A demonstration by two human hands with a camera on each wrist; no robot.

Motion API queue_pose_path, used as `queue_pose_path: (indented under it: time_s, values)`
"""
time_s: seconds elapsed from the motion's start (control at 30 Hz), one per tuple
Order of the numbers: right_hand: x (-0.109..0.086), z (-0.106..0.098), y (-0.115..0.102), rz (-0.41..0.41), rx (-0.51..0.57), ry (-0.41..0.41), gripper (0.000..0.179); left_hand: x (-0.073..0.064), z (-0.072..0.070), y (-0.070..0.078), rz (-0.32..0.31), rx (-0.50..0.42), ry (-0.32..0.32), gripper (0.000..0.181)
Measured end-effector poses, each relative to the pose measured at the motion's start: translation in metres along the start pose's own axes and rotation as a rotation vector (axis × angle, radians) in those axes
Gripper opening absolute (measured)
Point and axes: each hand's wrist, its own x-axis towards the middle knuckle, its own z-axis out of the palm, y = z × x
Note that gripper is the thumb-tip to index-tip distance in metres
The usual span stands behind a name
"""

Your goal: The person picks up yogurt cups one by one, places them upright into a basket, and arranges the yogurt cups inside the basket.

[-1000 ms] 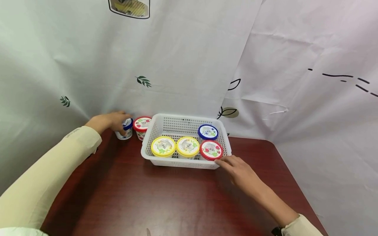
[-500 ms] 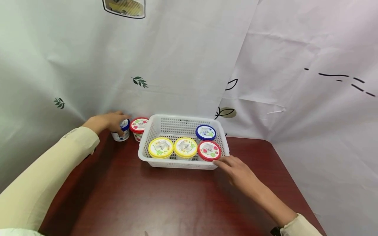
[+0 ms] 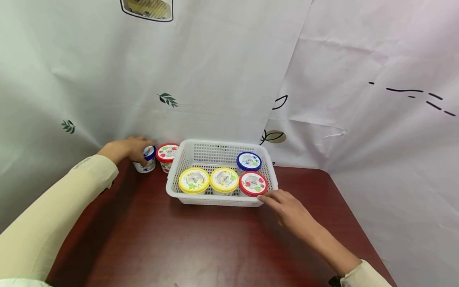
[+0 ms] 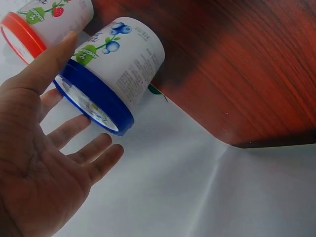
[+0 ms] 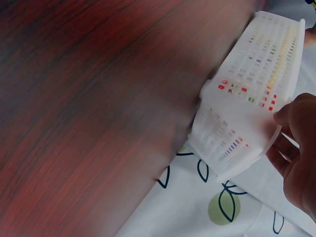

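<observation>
At the back left, my left hand (image 3: 130, 148) reaches over a white tub with a blue lid (image 3: 145, 165). In the left wrist view its fingers (image 4: 101, 160) are spread at the edge of the blue lid (image 4: 94, 94), thumb beside the tub's wall. A red-lidded tub (image 3: 167, 153) with strawberry prints stands just right of it. My right hand (image 3: 287, 205) grips the front right corner of a white plastic basket (image 3: 222, 201); in the right wrist view the thumb lies on its front rim (image 5: 281, 116) with fingers round the corner.
In the basket stand two yellow-lidded tubs (image 3: 194, 180) side by side at the front, a red-lidded tub (image 3: 253, 183) to their right, and a blue-lidded tub (image 3: 249, 161) behind. White printed cloth (image 3: 215, 79) rises behind the dark red table (image 3: 201, 243).
The head view has shifted slightly, so everything sits a little further left. Both hands keep nearly the same places, at the blue-lidded tub and the basket corner.
</observation>
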Motion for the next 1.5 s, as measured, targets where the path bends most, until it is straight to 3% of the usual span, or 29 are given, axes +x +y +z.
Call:
queue_pose_path:
  time_s: [0.5,1.1,1.3,1.5]
  values:
    - [0.0,-0.001,-0.002,0.004,-0.013,0.009,0.055,-0.009,-0.003,0.002,-0.02,-0.044,-0.011,0.095]
    - [-0.001,0.0,-0.003,0.005,0.0,0.013,0.057,-0.015,-0.001,-0.004,-0.014,-0.076,-0.018,0.085]
    - [-0.001,0.0,-0.003,0.002,0.001,0.019,0.056,-0.015,-0.002,-0.004,-0.021,-0.089,-0.064,0.09]
    - [0.0,0.0,-0.003,-0.004,0.002,0.026,0.055,-0.022,-0.008,0.0,0.011,-0.081,-0.088,0.089]
